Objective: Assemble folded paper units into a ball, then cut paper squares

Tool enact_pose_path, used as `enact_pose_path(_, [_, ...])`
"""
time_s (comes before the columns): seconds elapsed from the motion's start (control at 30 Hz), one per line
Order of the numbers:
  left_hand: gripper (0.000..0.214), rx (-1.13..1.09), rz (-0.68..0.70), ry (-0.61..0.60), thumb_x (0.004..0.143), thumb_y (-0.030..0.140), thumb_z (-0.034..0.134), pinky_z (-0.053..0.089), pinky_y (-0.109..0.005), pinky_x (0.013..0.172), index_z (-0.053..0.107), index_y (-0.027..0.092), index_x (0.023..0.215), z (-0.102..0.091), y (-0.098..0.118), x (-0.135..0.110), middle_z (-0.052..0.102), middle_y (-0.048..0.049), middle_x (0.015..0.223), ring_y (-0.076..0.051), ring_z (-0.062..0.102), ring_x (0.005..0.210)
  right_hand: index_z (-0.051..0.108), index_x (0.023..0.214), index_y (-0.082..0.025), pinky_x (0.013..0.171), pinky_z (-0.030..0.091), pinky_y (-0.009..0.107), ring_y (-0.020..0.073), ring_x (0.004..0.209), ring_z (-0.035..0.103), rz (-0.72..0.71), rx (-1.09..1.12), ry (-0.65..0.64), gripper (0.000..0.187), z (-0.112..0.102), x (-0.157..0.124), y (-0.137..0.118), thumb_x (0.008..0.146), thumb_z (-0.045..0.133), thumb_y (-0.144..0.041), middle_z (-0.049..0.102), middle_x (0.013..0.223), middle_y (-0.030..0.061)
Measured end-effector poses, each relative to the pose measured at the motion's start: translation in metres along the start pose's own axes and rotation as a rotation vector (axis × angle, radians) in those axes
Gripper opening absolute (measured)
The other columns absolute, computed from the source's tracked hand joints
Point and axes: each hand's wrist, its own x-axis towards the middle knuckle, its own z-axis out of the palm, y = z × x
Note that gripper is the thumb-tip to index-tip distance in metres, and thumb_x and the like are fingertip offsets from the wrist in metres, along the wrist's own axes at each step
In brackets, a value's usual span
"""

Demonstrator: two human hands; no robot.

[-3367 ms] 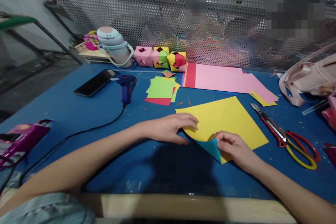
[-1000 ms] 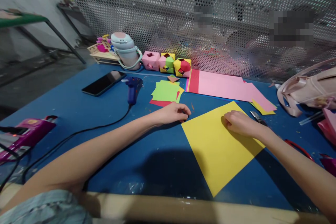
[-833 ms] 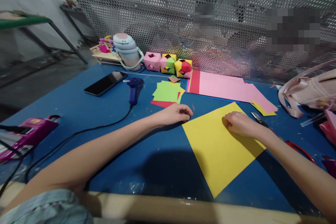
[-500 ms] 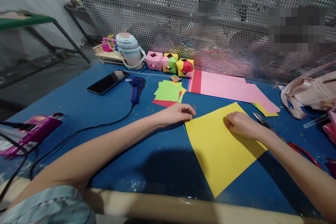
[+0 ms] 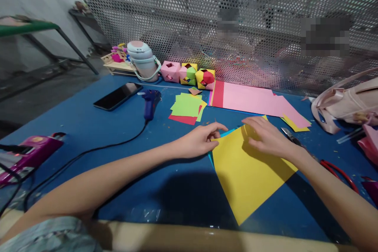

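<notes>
A yellow sheet lies at lower right of centre on the worktop, blue paper edging out beneath. The left hand has its grip half curled at the sheet's left corner, whether pinching it cannot be told; the right hand, grip loosely open and empty, is over the upper edge. Green squares lie near the frame's centre, a glue gun left of them.
</notes>
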Motion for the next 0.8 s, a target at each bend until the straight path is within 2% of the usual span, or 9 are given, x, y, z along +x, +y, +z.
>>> enact_pose_path(0.07, [0.034, 0.098, 0.106, -0.009, 0.087, 0.020, 0.047, 0.046, -0.024, 0.068, 0.051, 0.019, 0.120, 0.001, 0.012, -0.007, 0.062, -0.0010, 0.086, -0.012, 0.058, 0.075, 0.048, 0.132, -0.019, 0.106, 0.031, 0.048, 0.0278, 0.125, 0.047, -0.093, 0.090, 0.024, 0.051, -0.004, 0.003, -0.008, 0.081, 0.053, -0.024, 0.055, 0.133, 0.0125])
enact_pose_path(0.1, [0.032, 0.123, 0.138, -0.017, 0.088, 0.021, 0.047, 0.046, -0.025, 0.071, 0.052, 0.019, 0.120, 0.002, 0.017, -0.010, 0.063, -0.0018, 0.089, -0.013, 0.058, 0.078, 0.052, 0.128, -0.021, 0.109, 0.027, 0.050, 0.0259, 0.121, 0.051, -0.130, 0.132, -0.013, 0.044, -0.006, 0.005, -0.010, 0.084, 0.052, -0.025, 0.060, 0.127, 0.0101])
enact_pose_path(0.2, [0.033, 0.057, 0.146, 0.043, 0.089, 0.023, 0.048, 0.047, -0.026, 0.077, 0.051, 0.021, 0.121, 0.005, 0.022, -0.013, 0.062, -0.0040, 0.098, -0.013, 0.059, 0.084, 0.066, 0.101, -0.024, 0.111, 0.022, 0.050, 0.0202, 0.095, 0.063, -0.158, 0.212, -0.144, 0.023, -0.016, 0.011, -0.002, 0.092, 0.046, -0.028, 0.071, 0.097, 0.0035])
enact_pose_path(0.33, [0.039, -0.186, -0.002, 0.258, 0.086, 0.025, 0.051, 0.050, -0.026, 0.070, 0.041, 0.020, 0.124, 0.006, 0.010, -0.004, 0.058, -0.0050, 0.100, -0.011, 0.057, 0.075, 0.068, 0.096, -0.019, 0.089, 0.044, 0.032, 0.0190, 0.090, 0.063, 0.071, 0.115, -0.078, 0.026, -0.033, 0.029, 0.037, 0.091, 0.042, -0.021, 0.071, 0.096, 0.0056])
enact_pose_path(0.4, [0.026, -0.122, -0.078, 0.268, 0.086, 0.024, 0.050, 0.049, -0.025, 0.065, 0.046, 0.018, 0.111, 0.007, 0.003, -0.001, 0.057, -0.0037, 0.093, -0.011, 0.056, 0.070, 0.066, 0.101, -0.017, 0.081, 0.045, 0.027, 0.0193, 0.092, 0.062, 0.180, -0.003, -0.043, 0.028, -0.038, 0.045, 0.060, 0.087, 0.042, -0.014, 0.070, 0.101, 0.0076])
enact_pose_path(0.5, [0.007, 0.195, -0.003, 0.073, 0.086, 0.020, 0.050, 0.049, -0.029, 0.075, 0.054, 0.017, 0.091, 0.016, 0.002, -0.007, 0.060, -0.0046, 0.090, -0.015, 0.058, 0.079, 0.066, 0.099, -0.012, 0.078, 0.044, 0.029, 0.0235, 0.094, 0.062, 0.260, -0.101, -0.019, 0.027, -0.037, 0.074, 0.088, 0.086, 0.043, -0.012, 0.069, 0.102, 0.0132])
enact_pose_path(0.6, [0.021, 0.487, 0.233, -0.167, 0.086, 0.033, 0.060, 0.048, -0.036, 0.089, 0.059, 0.018, 0.101, 0.035, 0.009, -0.025, 0.061, -0.0104, 0.113, -0.024, 0.058, 0.103, 0.067, 0.097, -0.013, 0.083, 0.044, 0.033, 0.0244, 0.097, 0.062, 0.288, -0.175, -0.028, 0.021, -0.029, 0.103, 0.102, 0.089, 0.047, -0.015, 0.069, 0.102, 0.0135])
enact_pose_path(0.7, [0.042, 0.674, 0.477, -0.246, 0.085, 0.050, 0.060, 0.041, -0.049, 0.102, 0.058, 0.018, 0.112, 0.053, 0.017, -0.044, 0.055, -0.0151, 0.132, -0.032, 0.050, 0.121, 0.062, 0.110, -0.014, 0.087, 0.049, 0.041, 0.0224, 0.100, 0.061, 0.266, -0.219, -0.045, 0.023, -0.021, 0.129, 0.105, 0.093, 0.055, -0.029, 0.064, 0.112, 0.0095])
enact_pose_path(0.8, [0.040, 0.776, 0.640, -0.287, 0.087, 0.038, 0.061, 0.038, -0.049, 0.107, 0.055, 0.024, 0.124, 0.063, 0.019, -0.054, 0.048, -0.0107, 0.143, -0.030, 0.046, 0.129, 0.056, 0.121, -0.017, 0.085, 0.052, 0.044, 0.0220, 0.102, 0.061, 0.192, -0.225, -0.082, 0.034, -0.016, 0.147, 0.103, 0.092, 0.058, -0.035, 0.058, 0.121, 0.0087])
